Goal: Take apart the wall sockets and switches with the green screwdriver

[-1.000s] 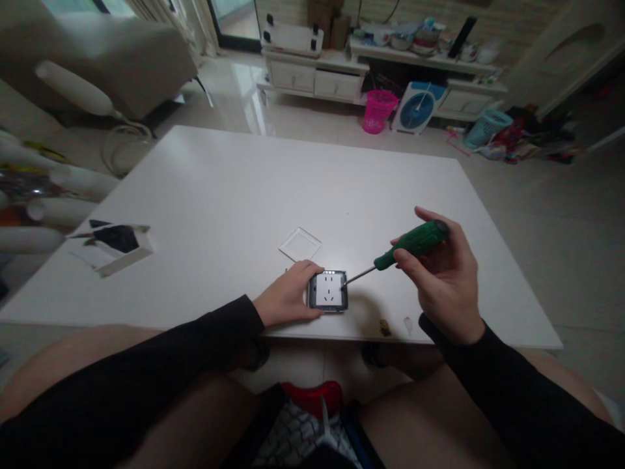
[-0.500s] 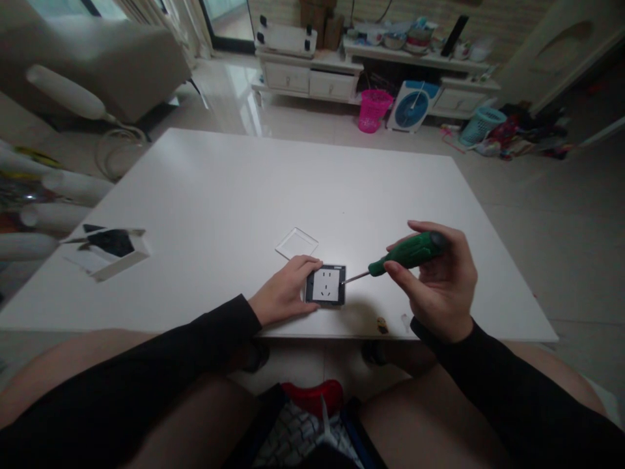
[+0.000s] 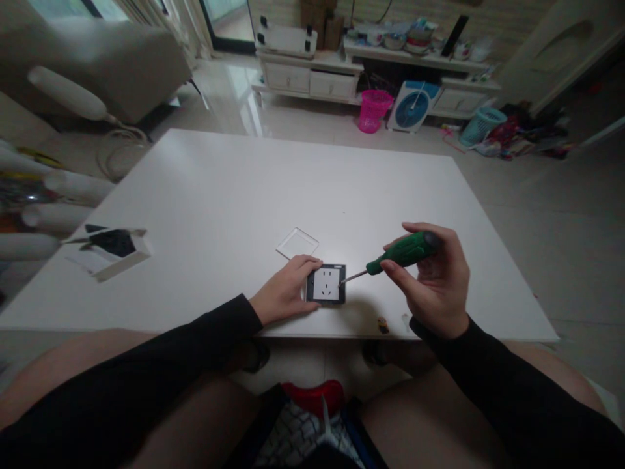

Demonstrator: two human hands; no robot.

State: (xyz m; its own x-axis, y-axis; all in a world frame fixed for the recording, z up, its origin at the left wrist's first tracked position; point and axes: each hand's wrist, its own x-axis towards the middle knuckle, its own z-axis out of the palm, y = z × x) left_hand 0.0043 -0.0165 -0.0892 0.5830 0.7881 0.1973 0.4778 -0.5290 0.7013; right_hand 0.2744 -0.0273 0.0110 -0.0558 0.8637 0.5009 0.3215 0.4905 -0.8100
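Near the front edge of the white table (image 3: 234, 195), a wall socket (image 3: 326, 284) with a white face and dark surround is gripped along its left side by my left hand (image 3: 288, 290). A green-handled screwdriver (image 3: 403, 253) is held in my right hand (image 3: 437, 280), between the thumb and curled fingers. Its shaft slants down to the left, and its tip is at the socket's right border. Just beyond my left fingers lies a pale rectangular frame (image 3: 297, 243), flat on the table.
At the table's left stands an open white box (image 3: 122, 257) with dark items in it. A small yellow and dark piece (image 3: 383, 325) and a clear scrap (image 3: 406, 322) lie by the front edge. Past the table are a pink basket (image 3: 374, 111) and a blue-white fan (image 3: 413, 106).
My right hand and the screwdriver have shifted slightly left and down, the tip staying at the socket's right side. My left hand keeps its hold. The camera view has shifted a little.
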